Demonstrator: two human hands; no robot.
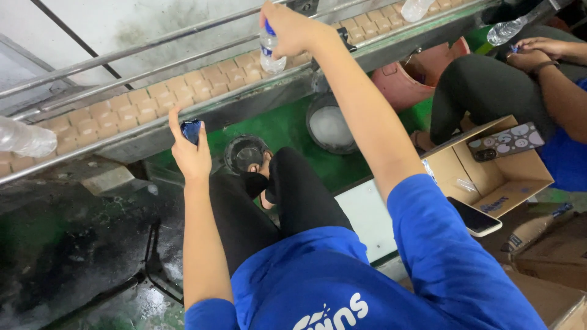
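Observation:
My right hand [290, 27] reaches out over the tan slatted conveyor belt [140, 107] and grips a clear plastic bottle [271, 50] with a blue cap and label by its top; the bottle stands on the belt. My left hand [188, 150] is raised near the belt's near edge, fingers closed around a small dark blue piece [191, 130], perhaps a cap or label. I sit with my knees in black trousers below the belt.
Another clear bottle [24, 139] lies on the belt at far left, one more [417, 8] at top right. Metal guide rails [153, 46] run along the belt. An open cardboard box [498, 174], two phones [506, 140], buckets [330, 125] and a co-worker's hands [538, 52] are at right.

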